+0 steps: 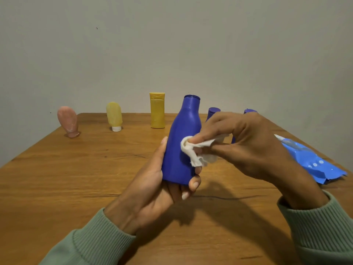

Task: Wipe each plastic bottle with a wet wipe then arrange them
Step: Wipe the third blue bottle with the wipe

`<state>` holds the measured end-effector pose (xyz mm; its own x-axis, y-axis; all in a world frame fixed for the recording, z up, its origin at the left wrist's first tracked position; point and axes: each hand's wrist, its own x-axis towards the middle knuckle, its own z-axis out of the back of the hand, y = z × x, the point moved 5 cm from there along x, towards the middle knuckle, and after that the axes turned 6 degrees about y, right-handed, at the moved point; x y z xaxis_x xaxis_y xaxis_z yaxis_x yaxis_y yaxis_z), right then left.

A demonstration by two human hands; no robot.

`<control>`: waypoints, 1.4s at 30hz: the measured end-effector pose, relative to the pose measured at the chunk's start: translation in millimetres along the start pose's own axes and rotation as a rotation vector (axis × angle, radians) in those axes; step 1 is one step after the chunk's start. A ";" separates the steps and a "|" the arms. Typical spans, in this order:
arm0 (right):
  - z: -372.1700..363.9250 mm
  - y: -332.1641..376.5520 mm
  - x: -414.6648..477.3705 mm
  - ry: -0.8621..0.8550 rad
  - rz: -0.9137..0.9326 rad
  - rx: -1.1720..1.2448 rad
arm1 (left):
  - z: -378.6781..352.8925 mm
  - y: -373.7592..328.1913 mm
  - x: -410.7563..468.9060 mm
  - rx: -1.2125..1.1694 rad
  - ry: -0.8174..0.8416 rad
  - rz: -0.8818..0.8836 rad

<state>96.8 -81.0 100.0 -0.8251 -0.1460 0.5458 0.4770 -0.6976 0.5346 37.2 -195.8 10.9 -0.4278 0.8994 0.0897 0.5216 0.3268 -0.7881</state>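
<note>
Head view: the left hand [152, 190] wraps its fingers and thumb round the lower body of a blue bottle [179, 150], holding it upright above the middle of the wooden desk [76, 178]. The bottle is smooth, matte, opaque plastic with sloping shoulders and a flat cap; its contents cannot be seen. The right hand [248, 142] pinches a crumpled white wet wipe [193, 152] between thumb and fingertips and presses it against the bottle's side.

Along the far edge stand a pink tube [67, 121] on its cap near the far left corner, a pale yellow tube [114, 115] on a white cap, and a taller yellow bottle [157, 111] with a flip lid, each apart from the next. Two more blue caps [213, 112] [249, 111] show behind the right hand, their bodies mostly hidden.

A crinkled, glossy blue packet [313, 161] lies at the right edge. Ribbed green sleeves [95, 241] cover both wrists.
</note>
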 end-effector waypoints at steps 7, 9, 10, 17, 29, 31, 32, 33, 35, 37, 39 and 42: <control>15.2 -9.4 -5.2 -0.441 -0.019 -0.167 | 3.1 8.1 -0.3 0.154 -0.040 0.088; 8.3 -7.5 -5.4 -0.421 -0.021 -0.191 | 5.0 7.8 0.8 0.149 -0.061 0.061; 2.4 -5.7 -4.5 -0.375 -0.018 -0.198 | 6.8 7.4 1.8 0.133 -0.071 0.040; -25.1 8.4 0.7 0.099 0.013 -0.302 | 12.6 4.9 5.6 0.107 -0.141 -0.080; -22.7 8.4 -2.8 -0.260 0.050 -0.330 | 10.8 1.1 2.8 0.177 -0.150 -0.104; -33.2 13.6 -1.6 -0.119 0.074 -0.368 | 12.2 -0.8 4.1 0.165 -0.200 -0.133; -37.1 15.5 -1.7 -0.049 0.083 -0.396 | 14.4 -2.5 5.1 0.189 -0.240 -0.154; -39.1 16.9 -2.0 0.002 0.094 -0.421 | 15.5 -4.8 5.2 0.226 -0.283 -0.180; -35.1 16.6 -1.8 0.000 0.107 -0.417 | 19.6 -6.4 7.3 0.271 -0.332 -0.199; -23.6 13.0 -1.5 -0.121 0.104 -0.344 | 12.5 -2.1 5.2 0.258 -0.235 -0.144; -12.2 8.5 -3.0 -0.253 0.093 -0.311 | 9.4 3.0 -0.8 0.336 -0.181 -0.053; -4.1 3.7 -5.4 -0.374 0.051 -0.351 | 11.9 7.1 -3.0 0.446 -0.157 -0.001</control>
<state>101.7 -85.7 96.4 -0.6080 0.0301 0.7934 0.3302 -0.8991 0.2872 33.5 -199.6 -2.2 -0.5525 0.8332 0.0241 0.1684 0.1399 -0.9757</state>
